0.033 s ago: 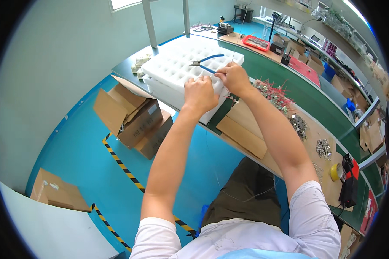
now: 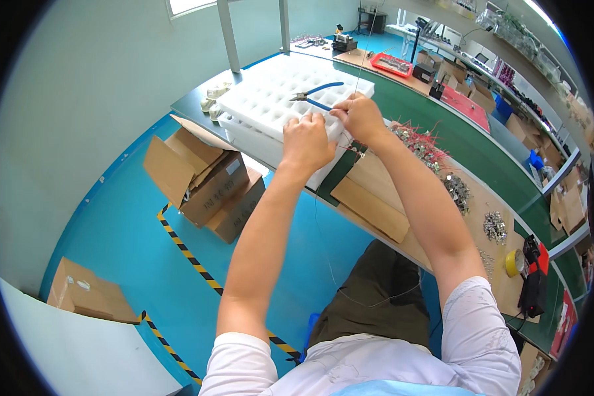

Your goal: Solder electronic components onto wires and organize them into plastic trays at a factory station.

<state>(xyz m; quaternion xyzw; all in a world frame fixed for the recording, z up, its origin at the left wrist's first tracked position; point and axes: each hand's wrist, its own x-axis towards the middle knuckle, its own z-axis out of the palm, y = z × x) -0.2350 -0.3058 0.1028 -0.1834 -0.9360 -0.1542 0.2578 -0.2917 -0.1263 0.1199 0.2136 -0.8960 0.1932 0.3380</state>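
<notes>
My left hand (image 2: 308, 141) is closed, its fingers curled at the near edge of a white foam tray (image 2: 257, 98) with rows of holes. What it grips, if anything, is hidden. My right hand (image 2: 362, 120) is closed in a pinch beside it, over the tray's right corner. Blue-handled pliers (image 2: 301, 97) lie over the foam, handles spread; the lower handle reaches my right fingertips, and I cannot tell whether they grip it. Just below my right hand hangs a small strand of metal parts with red wire (image 2: 355, 152). A thin wire (image 2: 334, 280) loops down over my legs.
On the bench to the right are a pile of red-wired parts (image 2: 419, 146), metal pieces (image 2: 456, 193), a cardboard sheet (image 2: 371, 210) and a yellow tape roll (image 2: 514, 263). Ribbed pale parts (image 2: 211, 104) stand left of the foam. Open cardboard boxes (image 2: 211, 188) sit on the floor.
</notes>
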